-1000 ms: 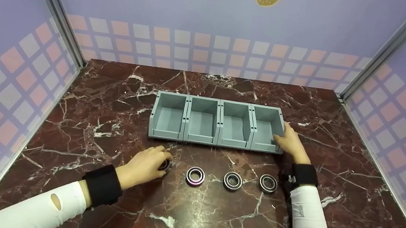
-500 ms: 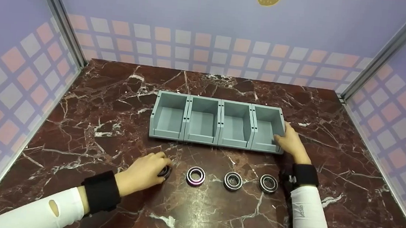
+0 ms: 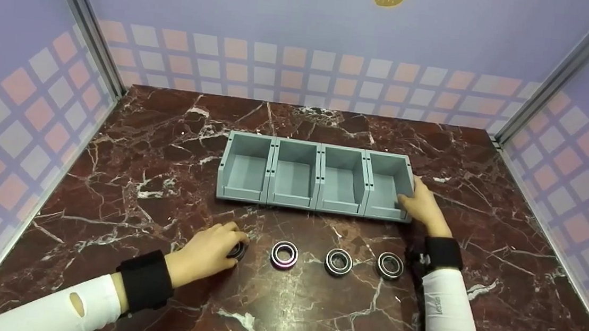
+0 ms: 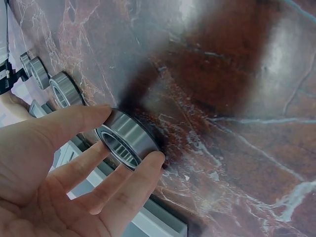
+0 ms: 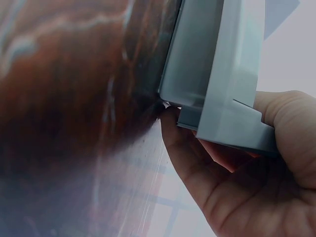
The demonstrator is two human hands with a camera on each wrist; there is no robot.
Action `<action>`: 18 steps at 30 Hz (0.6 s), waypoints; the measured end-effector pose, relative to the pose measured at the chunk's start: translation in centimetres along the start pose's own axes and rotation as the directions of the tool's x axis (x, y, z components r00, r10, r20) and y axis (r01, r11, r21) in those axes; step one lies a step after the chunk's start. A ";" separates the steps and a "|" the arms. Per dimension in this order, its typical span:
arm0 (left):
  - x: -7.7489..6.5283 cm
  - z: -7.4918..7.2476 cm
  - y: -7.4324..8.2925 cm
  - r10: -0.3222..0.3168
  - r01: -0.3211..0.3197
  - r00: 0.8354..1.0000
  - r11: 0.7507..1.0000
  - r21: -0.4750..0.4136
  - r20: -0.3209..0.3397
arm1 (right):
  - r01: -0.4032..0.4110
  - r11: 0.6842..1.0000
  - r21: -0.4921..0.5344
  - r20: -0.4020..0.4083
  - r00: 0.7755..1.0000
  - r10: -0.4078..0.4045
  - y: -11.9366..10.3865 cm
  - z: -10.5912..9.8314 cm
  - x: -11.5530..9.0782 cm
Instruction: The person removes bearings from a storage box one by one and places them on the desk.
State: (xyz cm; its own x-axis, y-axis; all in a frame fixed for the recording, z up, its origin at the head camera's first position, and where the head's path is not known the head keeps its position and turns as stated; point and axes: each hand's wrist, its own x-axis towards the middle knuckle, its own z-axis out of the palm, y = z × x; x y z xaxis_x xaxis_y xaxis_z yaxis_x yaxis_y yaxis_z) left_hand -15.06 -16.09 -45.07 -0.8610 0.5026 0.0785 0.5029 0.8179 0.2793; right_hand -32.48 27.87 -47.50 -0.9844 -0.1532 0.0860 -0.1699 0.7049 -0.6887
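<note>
My left hand (image 3: pixel 211 250) pinches a steel ball bearing (image 4: pixel 129 133) between thumb and fingers, close over the marble table; in the head view the hand covers most of it. With thumb inside and fingers outside, my right hand (image 3: pixel 425 206) grips the right side wall of a grey four-bay bin row (image 3: pixel 291 201). In the right wrist view the bin's corner (image 5: pixel 232 118) lies between that thumb and the fingers. To the right of my left hand, three more bearings lie flat in a line: one with a purplish sheen (image 3: pixel 283 265), a middle one (image 3: pixel 337 272) and a right one (image 3: pixel 389 275).
The dark red marble tabletop (image 3: pixel 125 214) carries everything. Behind it rises a lilac wall panel (image 3: pixel 307 22) with pink and white squares, and similar panels close both sides along metal posts (image 3: pixel 86 14).
My left hand has shifted slightly toward me and down with the bearing, which has turned a little in its fingers. The right hand and the bins stay in place.
</note>
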 end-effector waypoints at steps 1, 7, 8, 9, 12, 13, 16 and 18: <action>0.0 0.0 0.0 0.003 -0.003 1.000 1.000 -0.001 -0.005 | 0.001 1.000 0.000 0.001 1.000 -0.001 0.0 0.0 0.0; -0.2 0.3 0.1 0.023 -0.023 0.999 1.000 0.008 -0.042 | 0.018 1.000 0.008 0.004 1.000 -0.018 0.2 0.1 0.1; -0.2 0.4 0.1 0.023 -0.023 0.999 1.000 0.011 -0.046 | 0.020 1.000 0.010 0.005 1.000 -0.020 0.2 0.1 0.1; -0.3 0.4 0.2 0.023 -0.022 0.998 1.000 0.013 -0.050 | 0.019 1.000 0.013 0.004 1.000 -0.019 0.2 0.1 0.1; -0.3 0.5 0.3 0.019 -0.019 0.998 1.000 0.013 -0.051 | 0.018 1.000 0.006 0.002 1.000 -0.018 0.1 0.1 0.0; -0.4 0.5 0.3 0.019 -0.018 0.998 1.000 0.012 -0.053 | 0.019 1.000 0.004 0.001 1.000 -0.019 0.0 0.0 0.0; -0.4 0.6 0.4 0.021 -0.020 0.998 1.000 0.013 -0.061 | 0.017 1.000 -0.008 0.000 1.000 -0.017 -0.1 0.0 -0.1; -0.5 0.6 0.5 0.022 -0.021 0.997 1.000 0.016 -0.070 | 0.012 1.000 -0.010 -0.004 1.000 -0.012 -0.1 0.0 -0.1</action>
State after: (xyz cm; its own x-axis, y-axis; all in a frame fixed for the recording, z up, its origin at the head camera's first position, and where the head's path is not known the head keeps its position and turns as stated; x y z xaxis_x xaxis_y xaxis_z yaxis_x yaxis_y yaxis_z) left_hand -14.37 -15.78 -45.59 -0.8529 0.4996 0.1516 0.5220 0.8115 0.2624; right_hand -32.37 27.86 -47.42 -0.9825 -0.1590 0.0975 -0.1824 0.7097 -0.6805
